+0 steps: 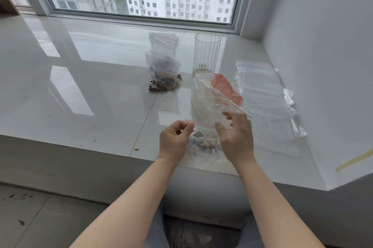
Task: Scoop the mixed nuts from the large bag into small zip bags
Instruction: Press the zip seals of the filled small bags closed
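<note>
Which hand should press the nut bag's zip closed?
Right. The left hand already pinches the small zip bag at its top left corner, while the right hand is open beside the red zip line.

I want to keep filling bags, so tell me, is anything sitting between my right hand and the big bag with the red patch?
Nothing visible does. The right hand hovers open just in front of the large bag, its fingertips at the bag's near edge. The small zip bag, which the left hand pinches, lies below the hands, not between them and the large bag.
</note>
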